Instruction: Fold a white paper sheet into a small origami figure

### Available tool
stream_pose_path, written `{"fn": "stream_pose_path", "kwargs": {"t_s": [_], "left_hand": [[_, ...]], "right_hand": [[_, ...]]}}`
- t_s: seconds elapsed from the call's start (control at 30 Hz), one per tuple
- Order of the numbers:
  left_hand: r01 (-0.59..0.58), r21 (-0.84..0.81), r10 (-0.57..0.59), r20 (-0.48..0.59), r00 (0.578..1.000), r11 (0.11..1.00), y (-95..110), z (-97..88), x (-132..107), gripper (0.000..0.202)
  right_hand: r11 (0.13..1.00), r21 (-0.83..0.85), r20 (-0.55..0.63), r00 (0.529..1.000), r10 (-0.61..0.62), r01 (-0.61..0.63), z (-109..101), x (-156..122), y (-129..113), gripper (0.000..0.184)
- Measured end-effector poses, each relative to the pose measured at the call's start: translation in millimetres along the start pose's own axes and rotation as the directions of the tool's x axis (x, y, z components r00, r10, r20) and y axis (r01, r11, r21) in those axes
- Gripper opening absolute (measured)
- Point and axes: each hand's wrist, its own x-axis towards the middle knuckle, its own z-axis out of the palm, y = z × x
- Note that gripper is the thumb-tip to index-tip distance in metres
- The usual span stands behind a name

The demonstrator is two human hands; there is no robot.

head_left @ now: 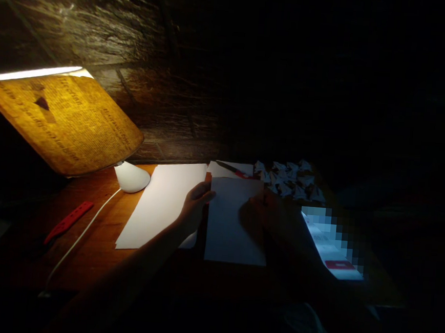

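Note:
Between my two hands a sheet of white paper (pixel 229 223) is held up over the table, in dim light. My left hand (pixel 197 198) grips its upper left edge, thumb on the front. At the upper right edge my right hand (pixel 267 206) is closed on the paper, mostly in shadow. A stack of white paper (pixel 169 198) lies to the left of my left hand. Behind the held sheet, more white paper (pixel 226 168) lies with a knife (pixel 232 169) with a dark blade and red handle on it.
On the wooden table (pixel 105 219) stand a lit lamp (pixel 67 123) and its white cord (pixel 82 237); a red tool (pixel 67 222) lies at left. Several small folded paper pieces (pixel 289 179) sit at back right. A glowing screen (pixel 326 246) is at right, near my right forearm. A stone wall rises behind.

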Motion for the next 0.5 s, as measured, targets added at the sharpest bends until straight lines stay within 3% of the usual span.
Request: {"fn": "stream_pose_path", "kwargs": {"t_s": [0.5], "left_hand": [[0.002,0.019,-0.003,0.065,0.998,1.0,2.7,3.7,-3.5,0.036]], "right_hand": [[0.999,0.033,0.002,1.0,0.002,-0.002,-0.2,-1.5,-1.9,0.018]]}}
